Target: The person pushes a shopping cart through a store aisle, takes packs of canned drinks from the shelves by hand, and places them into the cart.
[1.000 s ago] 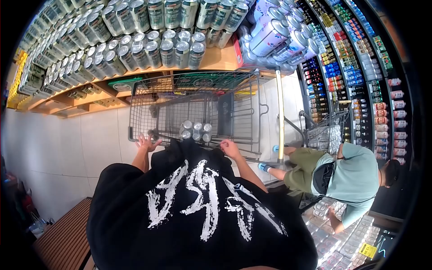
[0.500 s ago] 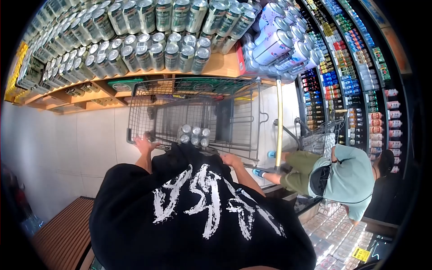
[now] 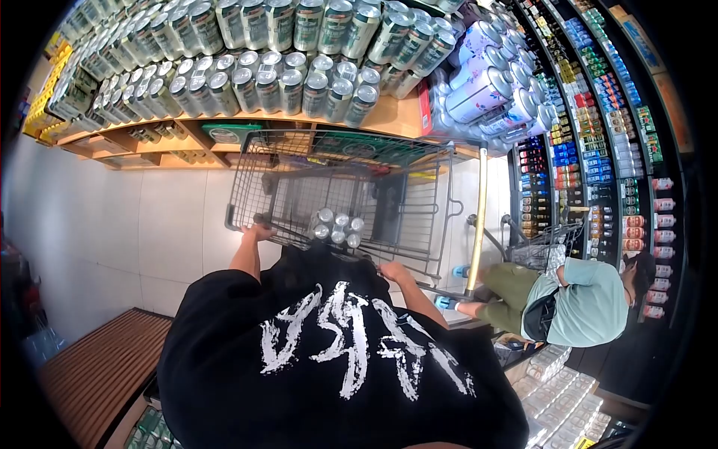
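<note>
A wire shopping cart (image 3: pixel 329 194) stands crosswise in front of me, its pale yellow handle (image 3: pixel 479 224) on the right. Inside it, near my chest, sits a pack of silver-topped cans (image 3: pixel 339 228). My left hand (image 3: pixel 256 230) is closed on the cart's wire rim at the near left corner. At the near side rim, right of the cans, my right hand (image 3: pixel 390 271) touches the cart; its fingertips are partly hidden by blur and the rim. Neither hand touches the cans.
Rows of cans (image 3: pixel 269 90) fill the wooden shelf beyond the cart. Large floral cans (image 3: pixel 482 93) stand at its right end. A person in a light green shirt (image 3: pixel 587 299) is at the right beside another cart (image 3: pixel 546 247). A slatted wooden surface (image 3: pixel 105 367) lies at lower left.
My left hand, earlier spread beside the cart corner, has closed on the rim. My right hand has moved slightly down along the near side. The person at the right has drawn an arm back from the stacked packs.
</note>
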`<state>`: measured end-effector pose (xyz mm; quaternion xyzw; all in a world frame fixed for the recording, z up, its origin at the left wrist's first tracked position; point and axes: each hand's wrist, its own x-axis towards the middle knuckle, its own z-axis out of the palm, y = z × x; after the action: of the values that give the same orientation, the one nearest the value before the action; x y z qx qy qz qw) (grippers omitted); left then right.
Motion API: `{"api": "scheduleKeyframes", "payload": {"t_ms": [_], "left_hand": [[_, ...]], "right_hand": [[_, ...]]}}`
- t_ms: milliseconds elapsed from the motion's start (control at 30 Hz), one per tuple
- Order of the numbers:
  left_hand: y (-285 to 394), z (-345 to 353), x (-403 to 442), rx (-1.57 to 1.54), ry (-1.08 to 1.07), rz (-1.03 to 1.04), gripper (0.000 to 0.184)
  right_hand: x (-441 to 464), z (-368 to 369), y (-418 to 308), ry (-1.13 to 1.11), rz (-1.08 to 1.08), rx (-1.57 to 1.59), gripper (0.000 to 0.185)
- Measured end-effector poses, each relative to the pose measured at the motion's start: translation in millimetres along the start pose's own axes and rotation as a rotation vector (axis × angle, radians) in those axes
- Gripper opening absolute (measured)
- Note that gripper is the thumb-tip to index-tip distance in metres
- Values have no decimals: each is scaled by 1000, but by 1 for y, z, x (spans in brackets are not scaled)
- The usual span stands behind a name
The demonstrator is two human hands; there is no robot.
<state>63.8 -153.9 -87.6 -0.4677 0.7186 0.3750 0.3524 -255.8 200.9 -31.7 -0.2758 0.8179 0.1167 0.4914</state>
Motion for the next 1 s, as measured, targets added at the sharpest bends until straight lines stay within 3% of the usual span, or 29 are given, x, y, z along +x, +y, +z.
{"api": "scheduleKeyframes", "payload": {"t_ms": [200, 400, 433, 533, 767, 1000], "left_hand": [[-4, 19, 15, 157, -113, -90, 65], [-12, 53, 8, 73, -76, -206, 66], [-13, 62, 4, 55, 6, -210, 62], [-17, 78, -8, 37, 56, -161, 59], [-16, 67, -36, 103, -98, 27, 55], [-24, 74, -27, 79, -84, 60, 58]], "right_hand": [[-13, 0, -3, 5, 20, -8, 33], [-22, 8, 5, 13, -42, -114, 37], [-24, 7, 4, 4, -49, -141, 38], [-52, 3, -8, 129, -10, -135, 42], [-11, 35, 30, 233, -107, -194, 47], [-61, -6, -4, 284, -6, -79, 45]]}}
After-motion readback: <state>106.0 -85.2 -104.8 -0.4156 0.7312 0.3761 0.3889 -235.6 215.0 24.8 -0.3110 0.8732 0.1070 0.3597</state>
